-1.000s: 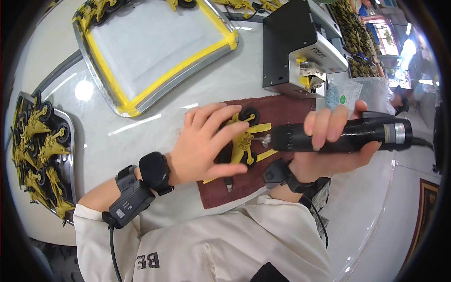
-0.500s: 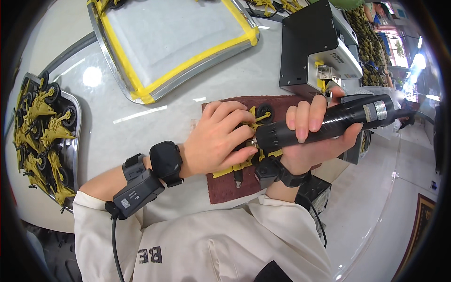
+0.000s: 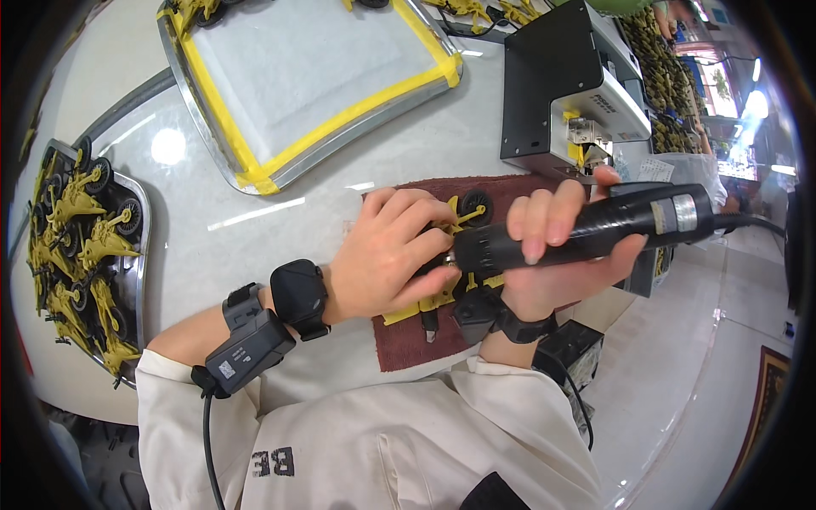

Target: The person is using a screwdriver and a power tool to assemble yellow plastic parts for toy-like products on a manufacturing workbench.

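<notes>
One black power tool (image 3: 608, 228) is gripped in the right hand (image 3: 554, 285); the left hand (image 3: 382, 255) curls over a yellow-and-black model motorcycle (image 3: 470, 215) on maroon cloth (image 3: 399, 350); whether its fingers grip is hidden.

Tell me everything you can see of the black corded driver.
The black corded driver is a thick, plastic-looking cylinder with a ribbed nose, a silvery label near its back and a dark cord leaving the rear. The right hand wraps its middle. Its nose points left, slightly down, in the picture over the maroon cloth. Metal shows at the nose beside the left hand; the tip is hidden.
</notes>
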`<state>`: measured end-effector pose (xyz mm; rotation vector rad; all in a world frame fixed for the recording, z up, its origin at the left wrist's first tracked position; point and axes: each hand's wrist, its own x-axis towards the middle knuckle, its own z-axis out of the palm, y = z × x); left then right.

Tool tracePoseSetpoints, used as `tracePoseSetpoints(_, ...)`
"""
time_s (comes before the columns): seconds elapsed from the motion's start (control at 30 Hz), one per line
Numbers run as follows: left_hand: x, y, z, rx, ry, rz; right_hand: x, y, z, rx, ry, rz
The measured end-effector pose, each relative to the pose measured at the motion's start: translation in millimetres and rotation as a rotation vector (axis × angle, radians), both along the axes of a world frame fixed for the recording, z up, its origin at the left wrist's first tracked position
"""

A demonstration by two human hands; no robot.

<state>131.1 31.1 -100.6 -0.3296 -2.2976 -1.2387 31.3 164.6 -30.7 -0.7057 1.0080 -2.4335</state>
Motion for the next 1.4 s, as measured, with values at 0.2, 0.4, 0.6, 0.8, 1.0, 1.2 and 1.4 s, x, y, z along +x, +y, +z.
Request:
tracePoseSetpoints(0.2, -0.9, 3.1, -8.0, -0.037, 0.040, -0.025, -13.7, 23.7, 5.9, -0.160, -0.032, -0.087)
tracePoseSetpoints(0.4, 0.8, -0.4, 4.4, 0.053, -0.031, -0.043, -8.8, 14.7, 5.7, -0.086, 0.007, -0.061)
tracePoseSetpoints(0.6, 1.1, 1.0, -2.1, -0.126, 0.102, 0.095, -2.2, 7.3, 1.6, -0.036, 0.040, -0.049)
tracePoseSetpoints(0.8, -0.2, 2.9, 2.4, -0.021, 0.130, 0.085, -3.6, 8.9, -0.1, -0.019, 0.025, -0.081)
tracePoseSetpoints(1.0, 2.2, -0.1, -6.5, -0.081, 0.133, 0.067, -5.8, 15.0, 7.7, -0.071, 0.006, -0.115)
tracePoseSetpoints(1.2, 1.4, 0.9, -0.3, 0.069, 0.061, 0.042, -13.4, 32.1, 12.0, -0.141, -0.039, -0.185)
tracePoseSetpoints(1.4, 0.1, 0.4, -1.5, 0.020, 0.077, 0.050, 0.0, 11.9, 1.7, -0.047, -0.005, -0.063)
